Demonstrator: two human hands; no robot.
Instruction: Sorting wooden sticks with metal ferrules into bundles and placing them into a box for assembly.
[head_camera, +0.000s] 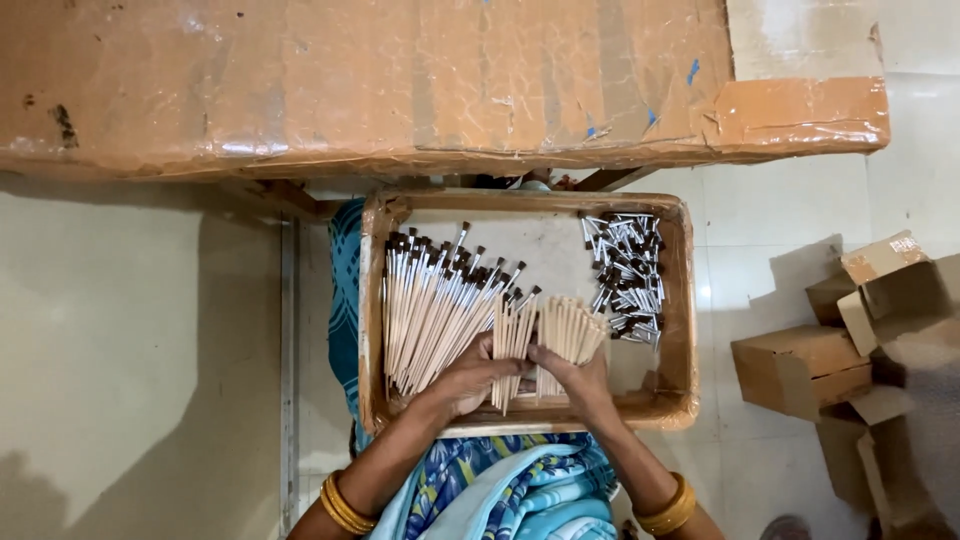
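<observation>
Bare wooden sticks (512, 345) stand in a small bundle between both hands at the tray's near edge, long axes running away from the person, fanning slightly. Left hand (470, 380) curls around the bundle's lower end; right hand (580, 378) pinches it from the other side, seemingly also resting on a second fan of sticks (572, 330). Left lie finished brushes (430, 310), dark-tipped; far right, loose metal ferrules (628, 275). Shallow cardboard tray (680, 300), taped edges.

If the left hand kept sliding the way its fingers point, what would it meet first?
The left hand points up-right into the tray. It already touches the bare wooden sticks; past them, probably the dark tips of the finished brushes, though depth is unclear.
</observation>
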